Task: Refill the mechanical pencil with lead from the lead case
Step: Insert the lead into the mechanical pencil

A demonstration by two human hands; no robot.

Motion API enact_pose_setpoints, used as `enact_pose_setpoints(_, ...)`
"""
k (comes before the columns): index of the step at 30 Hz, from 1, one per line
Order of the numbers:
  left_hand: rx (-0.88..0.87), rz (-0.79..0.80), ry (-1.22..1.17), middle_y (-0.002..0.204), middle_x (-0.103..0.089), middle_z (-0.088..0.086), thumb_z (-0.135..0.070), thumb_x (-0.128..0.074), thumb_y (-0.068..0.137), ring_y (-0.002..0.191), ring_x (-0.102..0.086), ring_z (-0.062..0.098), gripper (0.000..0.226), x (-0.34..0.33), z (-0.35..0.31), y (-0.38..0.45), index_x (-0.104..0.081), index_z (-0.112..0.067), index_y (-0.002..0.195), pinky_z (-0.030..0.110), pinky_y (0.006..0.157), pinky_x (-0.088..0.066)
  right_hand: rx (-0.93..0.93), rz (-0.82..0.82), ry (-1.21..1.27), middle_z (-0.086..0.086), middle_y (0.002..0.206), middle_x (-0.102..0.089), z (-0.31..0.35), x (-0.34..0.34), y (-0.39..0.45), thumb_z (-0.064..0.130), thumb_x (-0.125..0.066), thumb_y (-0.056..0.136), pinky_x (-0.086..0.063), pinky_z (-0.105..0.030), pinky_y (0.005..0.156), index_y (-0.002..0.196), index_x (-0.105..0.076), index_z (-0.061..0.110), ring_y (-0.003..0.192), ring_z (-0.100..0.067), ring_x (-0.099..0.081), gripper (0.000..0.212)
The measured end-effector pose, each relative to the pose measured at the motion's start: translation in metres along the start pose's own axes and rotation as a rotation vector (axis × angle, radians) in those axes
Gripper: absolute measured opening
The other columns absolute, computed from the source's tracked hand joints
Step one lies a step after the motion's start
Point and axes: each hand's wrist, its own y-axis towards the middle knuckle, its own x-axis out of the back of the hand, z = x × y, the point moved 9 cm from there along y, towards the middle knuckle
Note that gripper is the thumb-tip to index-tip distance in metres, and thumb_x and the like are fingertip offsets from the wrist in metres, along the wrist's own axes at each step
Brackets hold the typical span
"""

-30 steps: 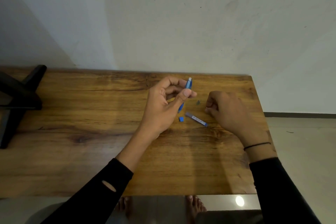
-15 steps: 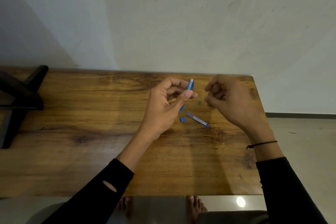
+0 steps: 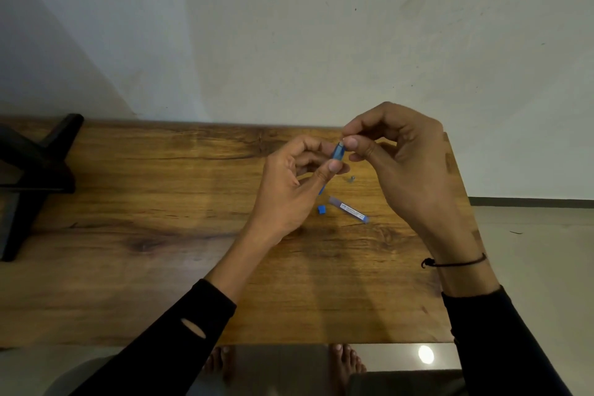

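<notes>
Left hand: closed round the blue mechanical pencil, thumb pressing the barrel against the curled fingers; top end tilted up and away, tip end showing just below the thumb. Probably angled so the open top faces the other hand.
Right hand: raised off the table, thumb and forefinger pinched together right at the pencil's top end. What sits in the pinch is too small to make out; a lead or the pencil's end piece would both fit.
Hands: close together, meeting at the pencil top, well above the table.
Lead case: slim tube lying flat on the wooden table, near side of the hands, diagonal, touched by neither hand.
Blue cap: small blue piece just beside the case's left end; likely the case's cap, set down close by.
Small grey part: lying on the table beyond the case, below the right hand; looks like a piece off the pencil, cannot confirm.
Step, as judged: working at the pencil's open top, either feeding lead in or closing it up.
Risk: thin lead snaps if pushed off-axis; loose parts are small and could roll.
Black stand: far left of the table, not involved.
</notes>
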Motion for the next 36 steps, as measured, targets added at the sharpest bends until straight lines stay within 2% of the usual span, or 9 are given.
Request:
enact_pose_setpoints(4,-0.015,0.007,0.010,0.101,-0.083,0.011,-0.010,-0.075,0.098,0.096,-0.084,0.022,0.014,-0.001,0.000,0.000,-0.068,-0.010,0.110,0.047,0.092,-0.066,-0.001,0.017,-0.024,0.004,0.089,-0.076,-0.001,-0.003,0.000,0.000,-0.075,0.095,-0.065,-0.038,0.071,0.097,-0.075,0.013,0.080,-0.016,-0.076,0.013)
enact_pose_setpoints(11,-0.026,0.002,0.010,0.100,-0.083,0.004,-0.013,-0.077,0.097,0.094,-0.083,0.018,0.015,0.000,-0.002,0.001,-0.070,-0.023,0.106,0.034,0.088,-0.065,0.058,0.052,-0.174,0.006,0.094,-0.075,0.005,-0.004,-0.001,0.002,-0.074,0.096,-0.063,-0.034,0.075,0.100,-0.076,0.012,0.083,-0.010,-0.074,0.011)
enact_pose_setpoints(16,0.002,-0.006,0.016,0.100,-0.084,0.003,-0.016,-0.078,0.097,0.096,-0.083,0.018,0.014,0.000,0.002,0.001,-0.070,-0.023,0.107,0.038,0.086,-0.066,0.060,0.054,-0.247,0.004,0.095,-0.075,0.004,-0.005,-0.001,0.002,-0.074,0.096,-0.062,-0.039,0.077,0.098,-0.076,0.013,0.085,-0.012,-0.073,0.011)
enact_pose_setpoints(19,-0.007,-0.006,0.015,0.100,-0.084,0.003,-0.017,-0.078,0.097,0.095,-0.084,0.019,0.014,-0.001,0.002,0.001,-0.070,-0.023,0.106,0.040,0.088,-0.066,-0.015,0.044,-0.161,0.010,0.092,-0.074,-0.004,-0.006,0.000,0.000,-0.073,0.096,-0.063,-0.029,0.072,0.097,-0.074,0.016,0.080,-0.008,-0.074,0.016)
enact_pose_setpoints(22,-0.023,-0.010,0.026,0.103,-0.082,0.004,-0.016,-0.078,0.096,0.097,-0.083,0.021,0.015,0.000,0.001,0.001,-0.070,-0.024,0.106,0.039,0.089,-0.065,-0.108,0.027,0.007,0.001,0.088,-0.076,-0.014,-0.008,0.000,-0.002,-0.075,0.094,-0.063,-0.025,0.065,0.093,-0.075,0.013,0.078,-0.010,-0.077,0.015)
enact_pose_setpoints(25,-0.036,-0.021,0.030,0.099,-0.081,-0.008,-0.016,-0.078,0.095,0.094,-0.081,0.013,0.019,0.003,-0.002,0.002,-0.070,-0.031,0.103,0.025,0.083,-0.060,-0.169,0.041,0.135,-0.010,0.091,-0.078,-0.020,-0.010,0.000,0.000,-0.077,0.093,-0.065,-0.028,0.069,0.094,-0.075,0.011,0.085,-0.019,-0.079,0.011)
enact_pose_setpoints(28,-0.039,-0.027,0.026,0.098,-0.080,-0.008,-0.016,-0.079,0.095,0.094,-0.080,0.013,0.019,0.003,-0.001,0.002,-0.070,-0.032,0.103,0.022,0.079,-0.059,-0.237,0.065,0.256,-0.019,0.096,-0.079,-0.026,-0.011,-0.001,0.003,-0.079,0.091,-0.066,-0.035,0.074,0.097,-0.076,0.006,0.092,-0.031,-0.079,0.007)
enact_pose_setpoints(32,-0.067,-0.021,0.030,0.098,-0.079,-0.010,-0.012,-0.079,0.095,0.092,-0.078,0.007,0.018,0.003,-0.002,0.001,-0.070,-0.025,0.105,0.021,0.076,-0.059,-0.366,0.092,0.428,-0.020,0.097,-0.079,-0.037,-0.017,-0.006,0.020,-0.084,0.075,-0.065,-0.037,0.079,0.096,-0.077,0.004,0.089,-0.029,-0.079,0.028)
enact_pose_setpoints(36,-0.080,-0.026,0.025,0.099,-0.079,-0.011,-0.015,-0.078,0.095,0.093,-0.078,0.007,0.018,0.004,-0.003,0.001,-0.071,-0.027,0.105,0.020,0.077,-0.060,-0.354,0.105,0.457,-0.018,0.097,-0.080,-0.037,-0.017,-0.005,0.022,-0.084,0.073,-0.064,-0.033,0.078,0.097,-0.077,0.005,0.089,-0.026,-0.079,0.030)
